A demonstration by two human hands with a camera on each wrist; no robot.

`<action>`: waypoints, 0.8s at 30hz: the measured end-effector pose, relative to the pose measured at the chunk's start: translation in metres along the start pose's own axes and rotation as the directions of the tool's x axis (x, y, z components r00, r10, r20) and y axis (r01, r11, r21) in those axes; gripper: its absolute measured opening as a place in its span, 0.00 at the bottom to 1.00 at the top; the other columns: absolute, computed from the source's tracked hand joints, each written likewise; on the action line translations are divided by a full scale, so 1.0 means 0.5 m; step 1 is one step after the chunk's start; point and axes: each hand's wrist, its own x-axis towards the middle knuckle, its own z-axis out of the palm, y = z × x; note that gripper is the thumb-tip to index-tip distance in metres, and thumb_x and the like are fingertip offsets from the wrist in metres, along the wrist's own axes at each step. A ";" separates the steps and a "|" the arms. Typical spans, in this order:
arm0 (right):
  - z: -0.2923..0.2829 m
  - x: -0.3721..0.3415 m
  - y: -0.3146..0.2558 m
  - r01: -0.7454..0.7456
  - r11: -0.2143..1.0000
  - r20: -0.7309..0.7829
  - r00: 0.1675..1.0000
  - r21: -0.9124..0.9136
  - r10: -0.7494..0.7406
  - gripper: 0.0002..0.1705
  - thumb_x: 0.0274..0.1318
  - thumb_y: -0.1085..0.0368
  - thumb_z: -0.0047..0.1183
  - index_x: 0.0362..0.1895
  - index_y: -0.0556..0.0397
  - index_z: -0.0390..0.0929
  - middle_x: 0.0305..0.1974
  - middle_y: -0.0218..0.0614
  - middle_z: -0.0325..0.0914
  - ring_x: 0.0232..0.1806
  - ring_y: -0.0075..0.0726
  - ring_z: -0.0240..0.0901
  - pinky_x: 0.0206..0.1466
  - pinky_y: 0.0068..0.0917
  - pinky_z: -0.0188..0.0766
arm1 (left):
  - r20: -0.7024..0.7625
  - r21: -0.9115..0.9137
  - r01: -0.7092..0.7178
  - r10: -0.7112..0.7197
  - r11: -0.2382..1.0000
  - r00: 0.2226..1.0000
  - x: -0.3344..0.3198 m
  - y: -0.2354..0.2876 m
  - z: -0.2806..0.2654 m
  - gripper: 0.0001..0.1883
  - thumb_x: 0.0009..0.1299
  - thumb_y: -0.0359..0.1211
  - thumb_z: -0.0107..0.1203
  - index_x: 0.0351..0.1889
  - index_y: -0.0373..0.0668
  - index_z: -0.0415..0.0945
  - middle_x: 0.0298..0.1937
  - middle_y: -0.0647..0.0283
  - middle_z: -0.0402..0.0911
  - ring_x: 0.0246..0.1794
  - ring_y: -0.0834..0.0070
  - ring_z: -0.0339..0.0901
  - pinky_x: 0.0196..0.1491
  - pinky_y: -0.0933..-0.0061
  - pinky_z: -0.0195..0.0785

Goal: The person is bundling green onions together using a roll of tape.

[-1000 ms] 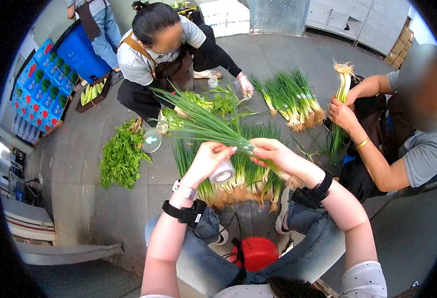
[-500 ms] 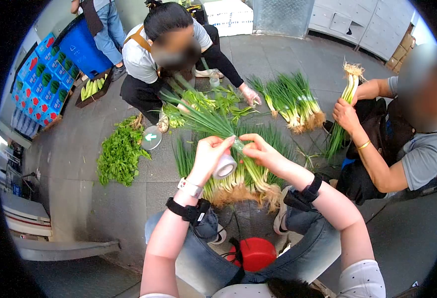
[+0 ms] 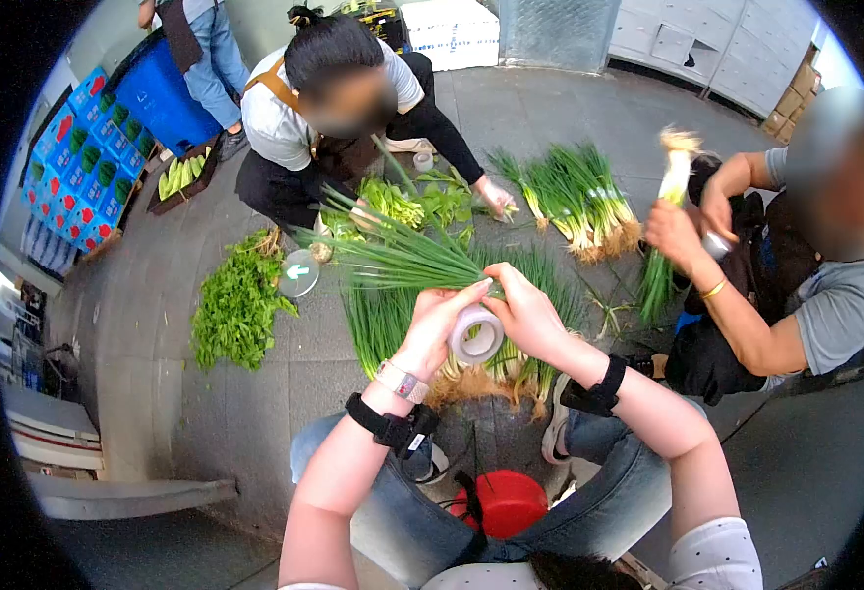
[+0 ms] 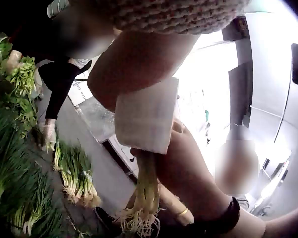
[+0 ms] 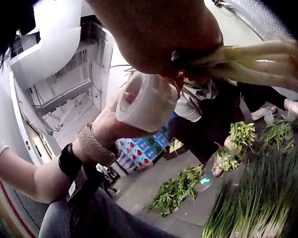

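Note:
My left hand (image 3: 439, 323) holds a wide roll of clear tape (image 5: 149, 106), with a finger in its core in the right wrist view. My right hand (image 3: 530, 313) grips a bunch of green onions (image 3: 407, 261) around the stems, fingertips meeting the left hand's at the bunch. The leaves fan out to the left. In the left wrist view the pale stems and roots (image 4: 145, 193) hang below the tape roll; from the head the hands cover them. Beneath both hands, a row of loose green onions (image 3: 378, 329) lies on the floor.
Leafy greens (image 3: 240, 310) lie left, beside a round disc with a green arrow (image 3: 299, 273). Taped green onion bunches (image 3: 579, 202) lie farther back. A crouching person (image 3: 285, 118) handles greens; another (image 3: 825, 315) at right holds green onions. A red object (image 3: 513, 503) sits between my legs.
My hands have come together at the bunch; the tape roll has moved right and turned its core toward the head camera. The right-hand person's lower hand has shifted, showing a white roll.

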 end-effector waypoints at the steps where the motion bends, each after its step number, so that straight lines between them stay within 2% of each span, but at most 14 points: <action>1: 0.000 0.000 -0.004 -0.019 1.000 -0.002 1.000 0.009 0.019 0.18 0.48 0.65 0.48 0.44 0.54 0.61 0.37 0.46 0.69 0.39 0.54 0.67 0.40 0.40 0.65 | -0.022 0.034 -0.047 0.047 0.998 0.999 0.000 -0.003 -0.001 0.09 0.57 0.30 0.58 0.32 0.35 0.76 0.29 0.65 0.78 0.25 0.83 0.72 0.28 0.83 0.65; 4: 0.007 0.000 -0.001 -0.022 0.999 -0.051 0.998 -0.039 0.020 0.19 0.47 0.63 0.50 0.44 0.53 0.63 0.34 0.43 0.69 0.36 0.51 0.69 0.37 0.37 0.68 | -0.090 0.171 -0.145 0.162 0.975 0.983 0.003 -0.006 0.004 0.09 0.56 0.31 0.59 0.31 0.34 0.77 0.28 0.64 0.78 0.24 0.84 0.72 0.27 0.84 0.64; 6: 0.005 0.000 -0.001 0.062 0.972 -0.062 0.995 -0.225 -0.078 0.20 0.46 0.62 0.51 0.44 0.51 0.64 0.30 0.40 0.69 0.33 0.46 0.70 0.33 0.34 0.69 | -0.151 0.302 -0.154 0.207 0.941 0.967 0.008 -0.011 -0.003 0.10 0.55 0.31 0.60 0.29 0.34 0.77 0.26 0.63 0.79 0.23 0.84 0.72 0.25 0.84 0.64; 9: 0.000 0.001 0.000 0.124 0.897 -0.020 0.989 -0.425 -0.146 0.19 0.46 0.61 0.52 0.44 0.50 0.65 0.29 0.37 0.68 0.31 0.42 0.70 0.31 0.32 0.69 | -0.117 0.396 -0.177 0.241 0.901 0.964 0.024 -0.031 -0.031 0.10 0.53 0.31 0.61 0.27 0.33 0.77 0.24 0.63 0.79 0.21 0.85 0.72 0.24 0.84 0.64; 12: -0.003 -0.004 0.013 0.138 0.868 -0.036 0.984 -0.476 -0.176 0.18 0.45 0.61 0.51 0.43 0.49 0.66 0.27 0.34 0.66 0.30 0.37 0.70 0.29 0.30 0.69 | -0.045 0.723 -0.053 0.124 0.689 0.991 -0.001 0.033 -0.006 0.09 0.54 0.30 0.60 0.29 0.33 0.77 0.26 0.63 0.79 0.23 0.86 0.72 0.26 0.84 0.64; 15: -0.015 -0.001 0.016 0.151 0.886 -0.089 0.974 -0.439 -0.210 0.18 0.44 0.62 0.51 0.42 0.48 0.66 0.27 0.32 0.66 0.32 0.34 0.69 0.31 0.29 0.68 | 0.118 0.518 -0.267 0.240 0.813 0.963 0.013 0.003 -0.013 0.09 0.56 0.30 0.59 0.30 0.34 0.77 0.28 0.63 0.79 0.25 0.86 0.72 0.28 0.84 0.64; 16: -0.018 -0.001 0.018 0.158 0.894 -0.107 0.969 -0.420 -0.221 0.18 0.44 0.62 0.51 0.42 0.48 0.67 0.28 0.32 0.66 0.33 0.34 0.69 0.33 0.29 0.67 | 0.123 0.505 -0.209 0.169 0.838 0.978 0.008 0.010 -0.009 0.08 0.57 0.29 0.56 0.33 0.34 0.76 0.30 0.64 0.79 0.30 0.84 0.73 0.35 0.83 0.65; 19: -0.023 0.007 0.018 0.195 0.845 -0.125 0.948 -0.498 -0.293 0.18 0.43 0.63 0.51 0.42 0.48 0.66 0.30 0.31 0.67 0.35 0.33 0.67 0.39 0.29 0.63 | 0.128 0.531 -0.088 0.023 0.843 0.992 0.018 0.011 -0.020 0.09 0.59 0.31 0.55 0.32 0.35 0.76 0.30 0.64 0.79 0.31 0.84 0.73 0.35 0.82 0.65; 21: -0.016 0.006 0.022 0.212 0.855 -0.105 0.950 -0.473 -0.294 0.18 0.44 0.64 0.50 0.43 0.48 0.66 0.30 0.31 0.68 0.35 0.34 0.67 0.42 0.29 0.59 | 0.149 0.550 -0.009 -0.087 0.835 0.985 0.009 0.010 -0.029 0.10 0.60 0.33 0.54 0.31 0.35 0.76 0.29 0.65 0.79 0.30 0.84 0.73 0.35 0.82 0.65; 22: -0.014 0.007 0.025 0.212 0.864 -0.083 0.957 -0.456 -0.279 0.18 0.43 0.64 0.50 0.43 0.48 0.66 0.32 0.33 0.68 0.36 0.35 0.67 0.43 0.29 0.59 | 0.221 0.502 -0.027 -0.098 0.864 0.970 0.014 -0.004 -0.039 0.10 0.60 0.35 0.54 0.30 0.36 0.77 0.28 0.65 0.79 0.29 0.84 0.73 0.35 0.83 0.65; 23: -0.008 0.007 0.026 0.207 0.871 -0.071 0.962 -0.445 -0.265 0.18 0.44 0.65 0.50 0.43 0.49 0.66 0.33 0.34 0.69 0.37 0.36 0.67 0.42 0.30 0.60 | 0.286 0.562 -0.110 -0.067 0.820 0.956 0.016 -0.009 -0.047 0.11 0.60 0.36 0.54 0.29 0.37 0.77 0.28 0.66 0.78 0.28 0.84 0.72 0.34 0.82 0.65; 24: -0.008 0.004 0.022 0.166 0.894 -0.059 0.976 -0.416 -0.209 0.17 0.45 0.66 0.49 0.43 0.50 0.66 0.34 0.35 0.69 0.39 0.38 0.67 0.42 0.31 0.61 | 0.314 0.502 -0.107 -0.065 0.858 0.947 0.023 -0.018 -0.054 0.11 0.60 0.37 0.55 0.30 0.37 0.77 0.27 0.67 0.78 0.28 0.84 0.72 0.34 0.82 0.65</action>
